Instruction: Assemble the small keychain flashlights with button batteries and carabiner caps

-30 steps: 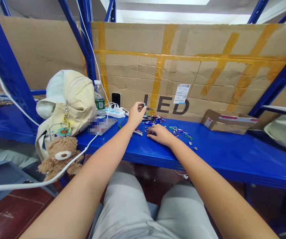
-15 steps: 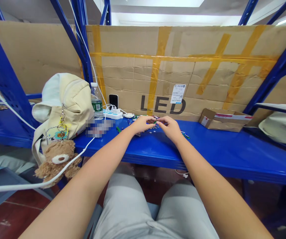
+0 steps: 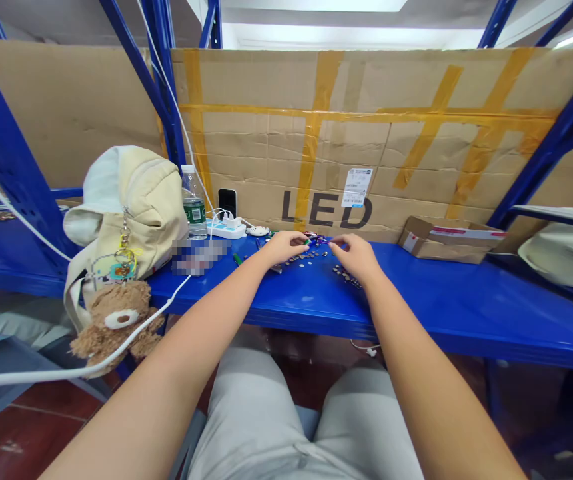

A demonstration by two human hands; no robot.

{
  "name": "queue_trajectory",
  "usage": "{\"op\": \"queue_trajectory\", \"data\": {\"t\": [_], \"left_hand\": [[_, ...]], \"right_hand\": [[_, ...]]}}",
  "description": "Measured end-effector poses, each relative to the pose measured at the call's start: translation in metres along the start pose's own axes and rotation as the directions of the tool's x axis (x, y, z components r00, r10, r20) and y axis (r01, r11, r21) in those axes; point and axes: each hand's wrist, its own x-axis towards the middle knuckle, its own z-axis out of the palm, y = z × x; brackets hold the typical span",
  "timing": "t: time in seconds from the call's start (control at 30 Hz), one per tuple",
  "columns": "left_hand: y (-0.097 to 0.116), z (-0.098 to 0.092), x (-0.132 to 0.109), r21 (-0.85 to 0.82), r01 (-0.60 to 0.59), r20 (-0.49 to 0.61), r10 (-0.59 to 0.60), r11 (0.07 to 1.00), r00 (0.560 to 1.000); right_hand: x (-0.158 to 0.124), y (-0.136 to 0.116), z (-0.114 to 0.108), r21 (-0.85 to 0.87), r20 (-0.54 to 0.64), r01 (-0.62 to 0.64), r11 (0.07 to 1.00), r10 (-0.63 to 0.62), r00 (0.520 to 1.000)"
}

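Observation:
My left hand (image 3: 282,247) rests curled on the blue steel shelf (image 3: 416,293), its fingertips among scattered small metal parts (image 3: 301,259). A tiny green piece (image 3: 307,241) sits at those fingertips, and I cannot tell whether it is held. My right hand (image 3: 356,257) stands just to the right, fingers reaching left and nothing visible in them. Below it lies a cluster of small metal rings (image 3: 347,275). Colored metal clips (image 3: 314,236) are heaped behind the hands, partly hidden by them.
A cream bag (image 3: 131,207) with a dangling teddy bear (image 3: 115,321) sits left, beside a water bottle (image 3: 194,203), a white power strip (image 3: 225,229) and a blurred tablet (image 3: 199,257). A cardboard box (image 3: 449,241) lies right. Cardboard backing and blue rack uprights close off the shelf's rear.
My hands were raised and apart, then met over the parts, and now have separated slightly. The right hand has shifted right, uncovering small metal rings.

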Motion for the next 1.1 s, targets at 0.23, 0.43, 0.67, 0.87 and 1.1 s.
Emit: {"op": "queue_trajectory", "data": {"t": [0.23,0.43,0.67,0.87,1.1], "left_hand": [[0.002,-0.001,-0.001,0.102,-0.023,0.031,0.020,0.994,0.999],[-0.002,-0.001,-0.001,0.102,-0.034,0.050,0.029,0.994,0.998],[-0.002,0.000,-0.002,0.114,-0.058,0.063,0.051,0.992,0.997],[0.003,-0.003,-0.005,0.142,-0.063,0.062,0.054,0.988,0.997],[0.004,-0.001,-0.006,0.063,-0.108,0.078,0.103,0.992,0.992]], "right_hand": [[-0.008,0.022,-0.018,-0.180,0.264,-0.104,0.978,0.150,0.953],[-0.013,0.028,-0.025,-0.232,0.191,-0.218,0.948,0.265,0.945],[-0.050,0.029,-0.037,-0.095,0.205,-0.086,0.992,0.104,0.973],[-0.049,0.027,-0.029,-0.150,0.262,-0.021,0.988,0.060,0.963],[-0.027,0.010,-0.026,0.227,0.082,-0.114,0.967,0.098,0.992]]}}
